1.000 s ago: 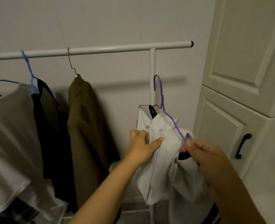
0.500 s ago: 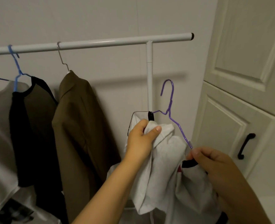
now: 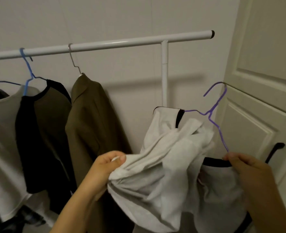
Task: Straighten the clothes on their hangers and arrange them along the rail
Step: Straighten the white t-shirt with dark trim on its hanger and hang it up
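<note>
Fingers: the left hand (image 3: 105, 167) has its fingers curled tight, pinching a bunch of the white top (image 3: 165, 165). The right hand (image 3: 249, 172) pinches the low end of the purple hanger (image 3: 213, 113) and the top's black edge with finger and thumb.
Wall: plain and pale, behind everything.
Door: a cream cupboard door (image 3: 263, 64) on the right, with a black handle (image 3: 274, 152) near the right hand.
Rail: a white rail (image 3: 115, 45) goes across the top, held up by a white post (image 3: 164, 76).
Pale shirt: it hangs at the far left (image 3: 1, 132) on a blue hanger (image 3: 27, 71).
Black and brown top: it hangs (image 3: 41, 132) next to the pale shirt, touching it.
Brown jacket: it hangs (image 3: 91, 125) on a thin silver hanger (image 3: 74, 61), in the middle of the rail.
White top: it is all scrunched up and twisted, half on the purple hanger, held in front of the post, below the rail.
Purple hanger: it is off the rail and tipped. Its hook is up by the door edge.
</note>
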